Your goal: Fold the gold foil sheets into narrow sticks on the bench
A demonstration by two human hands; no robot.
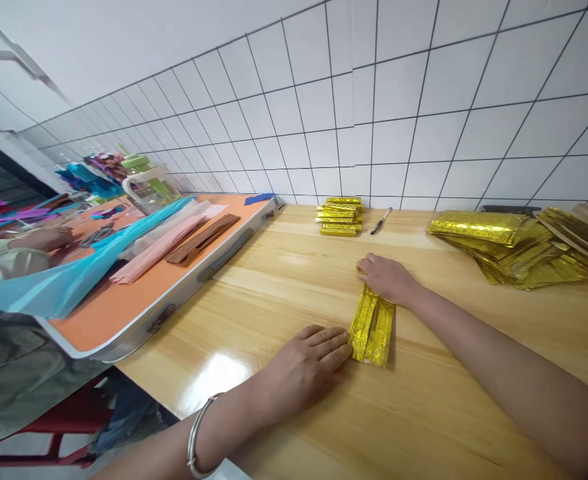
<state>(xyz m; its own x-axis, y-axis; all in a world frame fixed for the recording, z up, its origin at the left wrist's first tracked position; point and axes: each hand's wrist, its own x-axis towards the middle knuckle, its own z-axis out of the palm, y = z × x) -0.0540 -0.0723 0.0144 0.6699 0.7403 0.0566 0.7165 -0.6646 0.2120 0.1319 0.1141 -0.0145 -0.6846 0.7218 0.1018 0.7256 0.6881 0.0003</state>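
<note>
A folded sheet of shiny gold foil paper (380, 333) lies on the wooden table before me, with lengthwise creases running down it. Over its far end, my right hand (387, 277) is closed on the paper, fingers curled and hiding that end. My left hand (307, 363) rests low on the table, fingers stretched out and together, fingertips touching the paper's left edge; its thumb is hidden. Farther back, near the wall, a pile of folded gold foil strips (340, 217) sits beside a pen (381, 221).
Loose gold foil sheets (524, 250) are heaped at the right by the tiled wall. To the left, an orange-topped folding table (244, 217) bears brown, pink and blue paper, scissors and a green-lidded jug (147, 180). Another person's hand (49, 238) rests there.
</note>
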